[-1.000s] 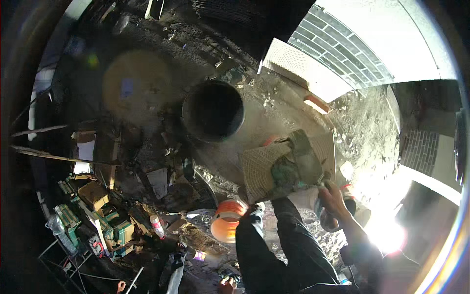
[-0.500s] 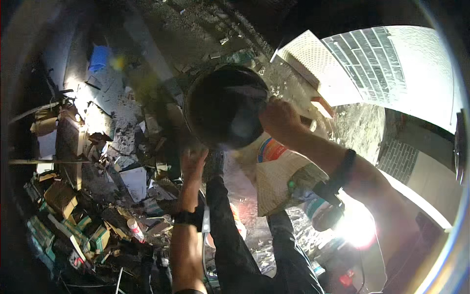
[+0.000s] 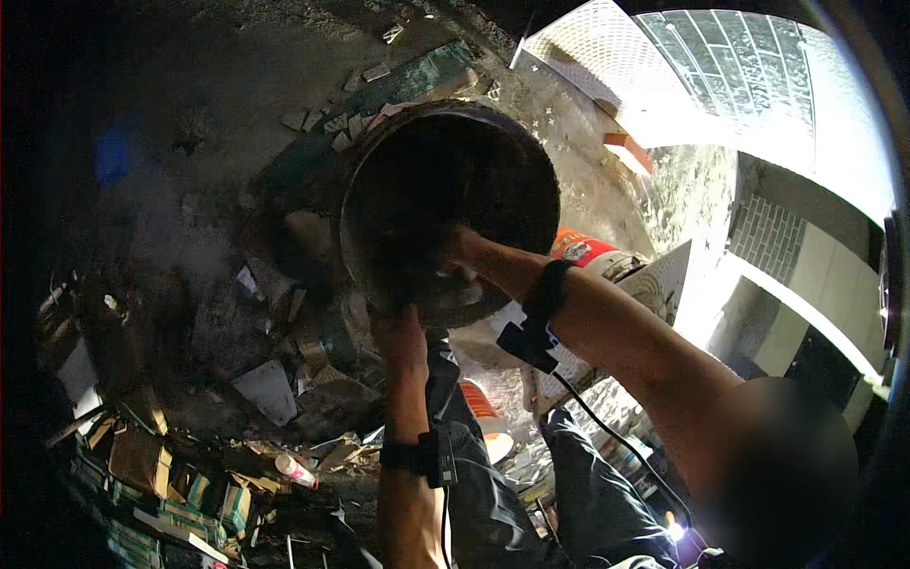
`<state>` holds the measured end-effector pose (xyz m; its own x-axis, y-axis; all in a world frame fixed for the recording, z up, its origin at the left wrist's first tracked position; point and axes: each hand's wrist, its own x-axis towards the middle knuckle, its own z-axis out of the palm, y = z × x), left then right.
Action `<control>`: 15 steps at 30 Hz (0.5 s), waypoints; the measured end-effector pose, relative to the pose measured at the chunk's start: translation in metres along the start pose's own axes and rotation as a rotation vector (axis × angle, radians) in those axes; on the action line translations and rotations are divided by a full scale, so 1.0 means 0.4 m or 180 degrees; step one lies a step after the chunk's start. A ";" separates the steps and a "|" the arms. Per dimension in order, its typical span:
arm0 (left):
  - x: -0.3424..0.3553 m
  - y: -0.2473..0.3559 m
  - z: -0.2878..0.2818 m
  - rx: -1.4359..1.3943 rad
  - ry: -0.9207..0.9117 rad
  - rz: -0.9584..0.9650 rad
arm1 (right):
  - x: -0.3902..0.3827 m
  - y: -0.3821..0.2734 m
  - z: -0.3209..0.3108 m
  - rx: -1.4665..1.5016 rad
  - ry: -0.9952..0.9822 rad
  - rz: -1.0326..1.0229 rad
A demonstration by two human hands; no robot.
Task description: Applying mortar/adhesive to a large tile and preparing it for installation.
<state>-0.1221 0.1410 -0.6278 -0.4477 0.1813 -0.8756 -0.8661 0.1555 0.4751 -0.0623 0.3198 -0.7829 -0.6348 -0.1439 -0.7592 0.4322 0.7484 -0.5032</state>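
Observation:
A large black bucket (image 3: 545, 190) is tipped so that its round mouth faces me; its inside is very dark. My right hand (image 3: 464, 254) reaches into the mouth, near the lower wall, and its fingers are lost in shadow. At the lower left rim, my left hand (image 3: 400, 334) is closed on the bucket, with some fingers hidden beneath it. Both wrists wear black straps with small boxes, and a cable runs from the right one.
An orange-and-white bucket (image 3: 485, 417) stands by my legs, and another with a red label (image 3: 592, 251) is right of the black one. An orange brick (image 3: 627, 152) lies before leaning tile panels (image 3: 730, 66). Broken boards and cartons (image 3: 142, 465) litter the lower left.
The black bucket has turned its mouth toward me. My right hand has gone from its right edge to inside it, and my left hand has come onto the rim.

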 end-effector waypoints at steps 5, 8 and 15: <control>0.036 -0.045 -0.040 0.1081 0.0285 0.0421 | 0.061 -0.087 -0.101 0.0421 0.1137 -0.1253; 0.029 -0.049 -0.027 0.1038 0.0517 -0.0375 | 0.080 -0.080 -0.164 0.0271 0.1702 -0.1679; 0.034 -0.035 -0.043 0.0878 0.0534 -0.0182 | 0.043 -0.102 -0.266 0.3677 0.1421 -0.1200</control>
<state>-0.1198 0.1246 -0.6478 -0.4504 0.0057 -0.8928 -0.8083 0.4221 0.4105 -0.1590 0.3559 -0.7314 -0.8987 0.1724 -0.4034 0.3385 -0.3122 -0.8876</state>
